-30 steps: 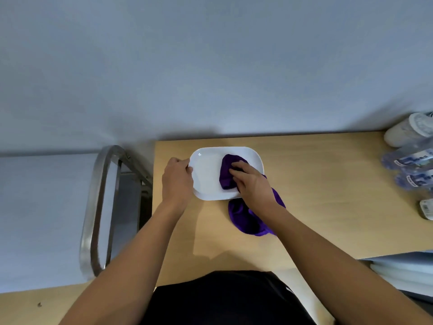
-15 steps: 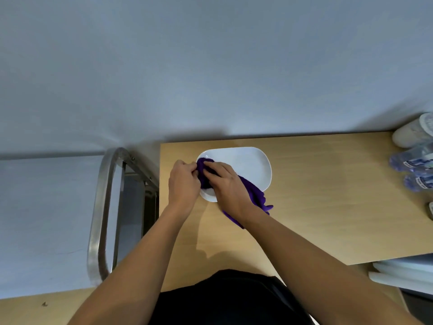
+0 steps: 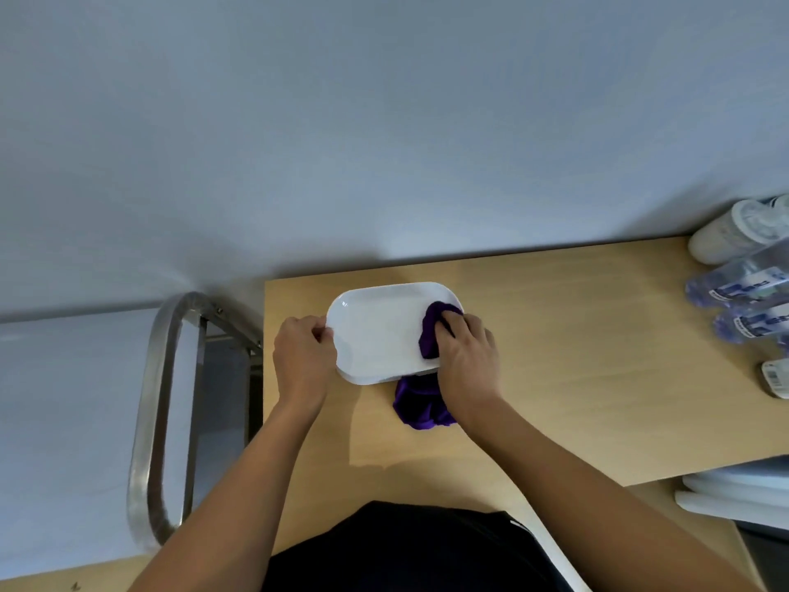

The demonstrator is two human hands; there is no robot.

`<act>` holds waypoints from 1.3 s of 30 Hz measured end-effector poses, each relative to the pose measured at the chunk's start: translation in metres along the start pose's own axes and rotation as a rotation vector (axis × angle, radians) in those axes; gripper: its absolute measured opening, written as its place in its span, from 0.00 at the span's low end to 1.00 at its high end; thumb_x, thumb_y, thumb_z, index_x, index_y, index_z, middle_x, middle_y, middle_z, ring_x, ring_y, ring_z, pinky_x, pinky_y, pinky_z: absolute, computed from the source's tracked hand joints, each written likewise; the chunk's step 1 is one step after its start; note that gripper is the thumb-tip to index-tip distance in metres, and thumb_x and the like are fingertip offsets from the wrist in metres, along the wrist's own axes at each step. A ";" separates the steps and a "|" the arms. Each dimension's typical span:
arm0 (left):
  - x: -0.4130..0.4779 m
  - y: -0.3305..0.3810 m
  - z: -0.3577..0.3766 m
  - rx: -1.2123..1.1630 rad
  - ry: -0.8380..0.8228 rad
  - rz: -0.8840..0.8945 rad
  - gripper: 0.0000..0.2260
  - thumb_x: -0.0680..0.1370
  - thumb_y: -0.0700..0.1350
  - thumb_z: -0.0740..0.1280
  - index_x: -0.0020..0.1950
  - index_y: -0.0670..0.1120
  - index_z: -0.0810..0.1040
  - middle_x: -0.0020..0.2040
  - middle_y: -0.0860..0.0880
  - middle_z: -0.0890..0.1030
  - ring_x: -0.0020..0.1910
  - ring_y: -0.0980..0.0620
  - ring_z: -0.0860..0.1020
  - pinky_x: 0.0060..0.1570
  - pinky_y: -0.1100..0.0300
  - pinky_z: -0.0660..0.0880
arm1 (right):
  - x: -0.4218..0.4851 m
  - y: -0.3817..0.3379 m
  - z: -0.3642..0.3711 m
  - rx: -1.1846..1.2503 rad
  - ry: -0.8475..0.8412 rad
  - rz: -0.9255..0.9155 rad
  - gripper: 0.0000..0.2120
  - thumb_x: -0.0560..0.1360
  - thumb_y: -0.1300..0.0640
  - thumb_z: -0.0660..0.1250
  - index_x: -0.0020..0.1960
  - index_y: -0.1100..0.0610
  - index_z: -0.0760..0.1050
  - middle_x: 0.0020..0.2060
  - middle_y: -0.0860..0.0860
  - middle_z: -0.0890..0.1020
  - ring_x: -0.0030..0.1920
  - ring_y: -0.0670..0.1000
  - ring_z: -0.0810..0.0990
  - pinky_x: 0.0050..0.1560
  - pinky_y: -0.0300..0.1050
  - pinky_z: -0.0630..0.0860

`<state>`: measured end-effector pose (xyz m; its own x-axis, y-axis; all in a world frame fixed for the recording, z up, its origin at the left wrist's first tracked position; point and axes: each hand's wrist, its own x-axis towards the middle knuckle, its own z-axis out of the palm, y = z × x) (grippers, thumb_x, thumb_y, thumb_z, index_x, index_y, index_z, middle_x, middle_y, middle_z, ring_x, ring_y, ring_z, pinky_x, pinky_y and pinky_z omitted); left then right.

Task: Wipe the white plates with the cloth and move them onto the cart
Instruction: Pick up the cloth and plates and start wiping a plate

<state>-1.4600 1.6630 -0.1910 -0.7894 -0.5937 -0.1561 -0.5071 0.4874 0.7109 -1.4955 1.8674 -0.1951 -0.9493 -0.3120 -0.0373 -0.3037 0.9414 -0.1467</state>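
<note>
A white oblong plate [image 3: 380, 331] lies on the wooden table [image 3: 576, 356], near its far left corner. My left hand [image 3: 303, 356] grips the plate's left rim. My right hand [image 3: 467, 356] holds a purple cloth [image 3: 429, 335] bunched against the right end of the plate. The rest of the cloth [image 3: 420, 405] hangs off the plate's near edge onto the table. The cart [image 3: 158, 403], with a steel tube handle and a pale top, stands to the left of the table.
Several plastic water bottles [image 3: 743, 288] and a white container [image 3: 726, 232] lie at the table's right edge. A small white item [image 3: 775, 378] sits below them. White stacked things [image 3: 734, 493] show under the table's near right corner. A grey wall runs behind.
My right hand slid the cloth from the plate's middle to its left end, then across to the right end. The left hand kept its grip on the left rim.
</note>
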 end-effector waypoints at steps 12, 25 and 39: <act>0.003 0.002 -0.005 -0.135 -0.023 -0.073 0.07 0.77 0.37 0.67 0.46 0.44 0.85 0.41 0.47 0.82 0.43 0.52 0.77 0.45 0.59 0.73 | 0.011 -0.083 0.022 0.403 -0.166 -0.349 0.24 0.75 0.68 0.64 0.70 0.58 0.72 0.71 0.53 0.72 0.74 0.54 0.66 0.74 0.47 0.62; 0.000 -0.006 0.004 -0.124 -0.002 -0.062 0.10 0.79 0.37 0.67 0.59 0.39 0.81 0.50 0.49 0.78 0.49 0.53 0.76 0.45 0.69 0.68 | 0.022 -0.003 0.010 0.033 -0.090 -0.033 0.26 0.83 0.56 0.50 0.79 0.62 0.50 0.79 0.56 0.52 0.79 0.54 0.48 0.77 0.47 0.45; -0.003 -0.005 0.005 -0.121 -0.013 -0.004 0.11 0.79 0.37 0.66 0.60 0.40 0.81 0.46 0.50 0.75 0.43 0.56 0.75 0.40 0.75 0.68 | 0.031 -0.069 0.025 0.312 -0.168 -0.404 0.24 0.80 0.64 0.58 0.76 0.57 0.62 0.76 0.52 0.62 0.78 0.54 0.56 0.77 0.47 0.51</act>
<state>-1.4566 1.6654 -0.1977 -0.7926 -0.5864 -0.1675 -0.4653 0.4040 0.7876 -1.5024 1.7897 -0.2106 -0.7281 -0.6819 -0.0705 -0.5795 0.6671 -0.4682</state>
